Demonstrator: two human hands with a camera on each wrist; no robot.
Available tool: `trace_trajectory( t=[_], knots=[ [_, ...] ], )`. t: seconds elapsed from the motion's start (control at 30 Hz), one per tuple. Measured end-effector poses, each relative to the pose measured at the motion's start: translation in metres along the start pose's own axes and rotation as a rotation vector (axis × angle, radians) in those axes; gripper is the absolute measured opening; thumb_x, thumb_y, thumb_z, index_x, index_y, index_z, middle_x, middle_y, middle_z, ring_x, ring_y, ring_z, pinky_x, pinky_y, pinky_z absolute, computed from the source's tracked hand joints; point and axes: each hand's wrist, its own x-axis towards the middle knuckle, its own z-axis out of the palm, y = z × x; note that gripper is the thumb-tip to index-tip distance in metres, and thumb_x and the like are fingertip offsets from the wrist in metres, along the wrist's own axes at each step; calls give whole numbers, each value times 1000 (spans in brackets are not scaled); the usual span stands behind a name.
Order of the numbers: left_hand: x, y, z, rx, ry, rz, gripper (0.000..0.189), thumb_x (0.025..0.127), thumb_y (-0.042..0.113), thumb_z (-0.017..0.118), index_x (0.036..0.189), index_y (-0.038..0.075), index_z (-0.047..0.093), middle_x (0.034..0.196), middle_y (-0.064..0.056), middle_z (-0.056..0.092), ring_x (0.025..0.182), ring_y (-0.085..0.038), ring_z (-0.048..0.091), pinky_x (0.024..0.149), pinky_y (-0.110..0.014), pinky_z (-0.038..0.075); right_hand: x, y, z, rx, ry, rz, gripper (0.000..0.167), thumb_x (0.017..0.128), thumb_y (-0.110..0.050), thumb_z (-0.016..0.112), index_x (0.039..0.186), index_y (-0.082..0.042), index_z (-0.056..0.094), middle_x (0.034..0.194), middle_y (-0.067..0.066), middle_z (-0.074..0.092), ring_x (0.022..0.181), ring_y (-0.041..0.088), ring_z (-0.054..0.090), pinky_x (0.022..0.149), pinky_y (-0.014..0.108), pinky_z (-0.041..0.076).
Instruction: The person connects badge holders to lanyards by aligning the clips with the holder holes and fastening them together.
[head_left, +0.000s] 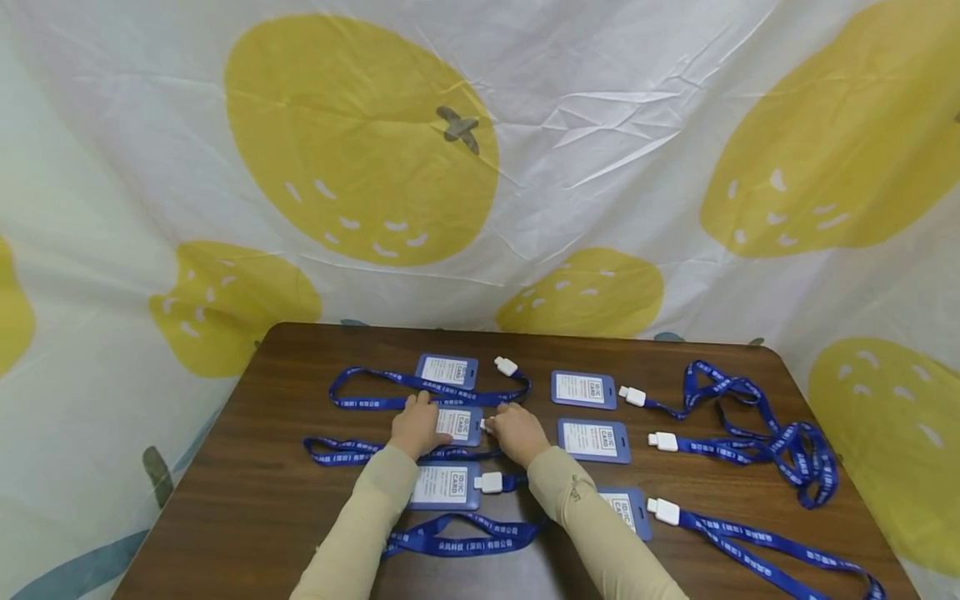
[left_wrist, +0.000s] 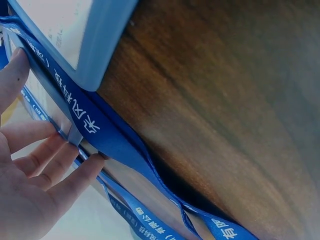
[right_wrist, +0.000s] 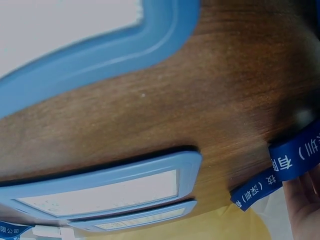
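My left hand [head_left: 417,427] holds the middle blue ID card holder [head_left: 459,423] of the left column by its edges. In the left wrist view, the thumb lies on the holder's long side, and the fingers meet its end beside a printed blue lanyard [left_wrist: 107,132]. At the holder's slotted end, my right hand [head_left: 519,432] pinches the white clip [head_left: 486,424] of a lanyard, mostly covered by the fingers. The right wrist view shows a blue strap [right_wrist: 300,155] against that hand. Whether clip and holder are joined is hidden.
Above lies another card holder [head_left: 447,371] with a loose clip [head_left: 506,366]; below, a clip [head_left: 489,482] meets a third holder [head_left: 442,487]. At right are several holders [head_left: 584,389] and lanyards [head_left: 810,467] on the brown table [head_left: 247,500]. A fruit-print cloth [head_left: 585,167] hangs behind.
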Motion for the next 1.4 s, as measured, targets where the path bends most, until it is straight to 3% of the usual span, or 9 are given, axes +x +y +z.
trace_trajectory(
  t=[0.77, 1.03, 1.4],
  knots=[
    [1, -1, 8, 3, -14, 3, 60, 72, 38, 75, 109, -6, 59, 110, -17, 47, 103, -30, 45, 75, -42, 51, -1, 1, 2, 19, -33, -50, 7, 81, -13, 65, 78, -15, 71, 70, 3, 56, 68, 21, 56, 61, 34, 49],
    [4, -2, 10, -57, 3, 10, 56, 70, 33, 77, 105, -8, 60, 111, -18, 46, 103, -32, 44, 78, -42, 50, 0, -3, 0, 36, -17, -64, 7, 79, -12, 66, 76, -15, 72, 68, 3, 59, 66, 21, 57, 61, 33, 48],
    [4, 1, 1, -59, 11, 26, 47, 68, 31, 79, 95, -5, 65, 108, -17, 47, 103, -33, 42, 82, -44, 48, 2, -3, 2, -8, -7, -60, 7, 78, -11, 67, 74, -15, 71, 68, 3, 57, 67, 20, 54, 60, 32, 47]
  ],
)
